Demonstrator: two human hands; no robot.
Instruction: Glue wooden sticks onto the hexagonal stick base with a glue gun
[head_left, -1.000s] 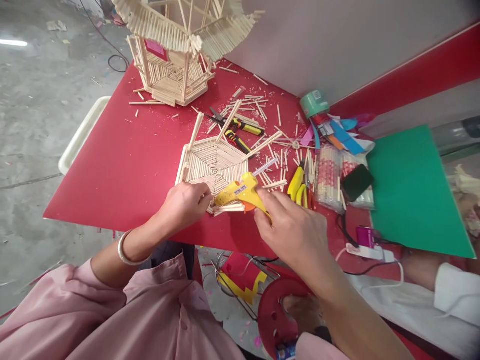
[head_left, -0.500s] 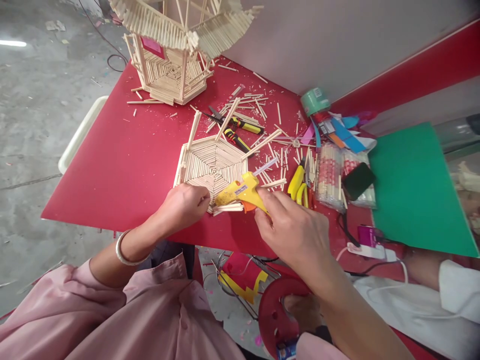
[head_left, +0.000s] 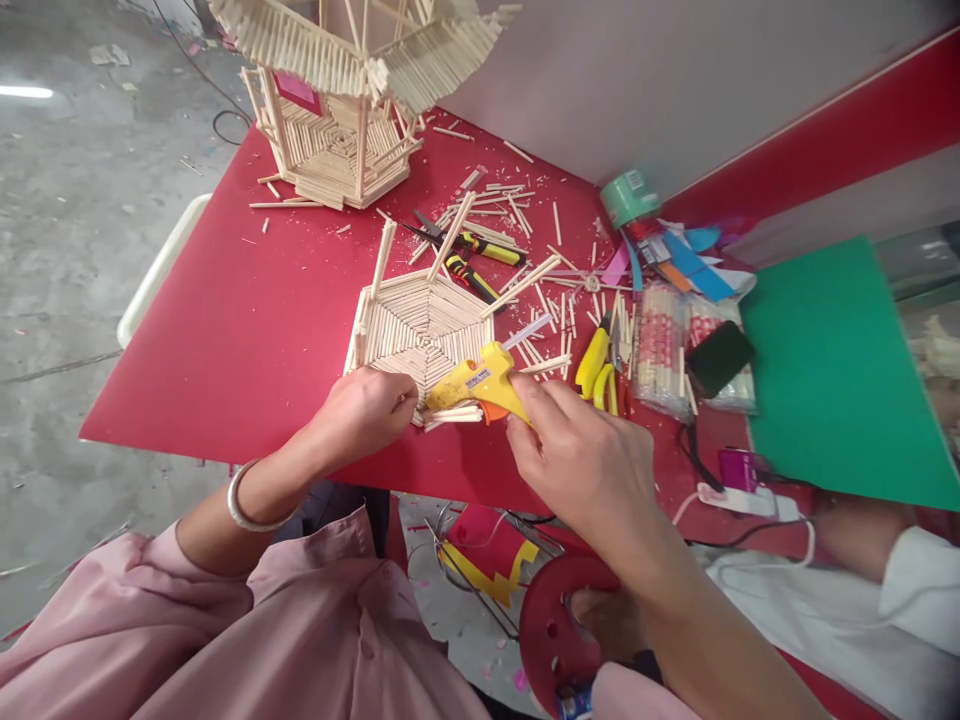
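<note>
Near the front edge of the red tabletop (head_left: 202,350) lies a hexagonal stick platform (head_left: 457,318), flat, with stick posts slanting up from its rim. The right hand (head_left: 592,455) has its fingers wrapped around the handle of a yellow hot-glue gun (head_left: 484,375), tilted so that, it seems, the nozzle meets the platform's near rim. The left hand (head_left: 367,410) rests at that rim, probably steadying it; its fingers are curled narrow, but whether they pinch a stick I cannot tell. Pliers (head_left: 491,248) lie just behind the platform, handles spread, probably left within reach. Toward the back edge stands a roofed stick pavilion (head_left: 337,170), perhaps as a pattern. Loose sticks (head_left: 517,218) litter the surface, and stick packets (head_left: 660,345) lie toward the right, beside a green board (head_left: 847,370). Beyond are a pale wall (head_left: 540,90), concrete floor (head_left: 60,250) and another person's white sleeve (head_left: 922,585).
</note>
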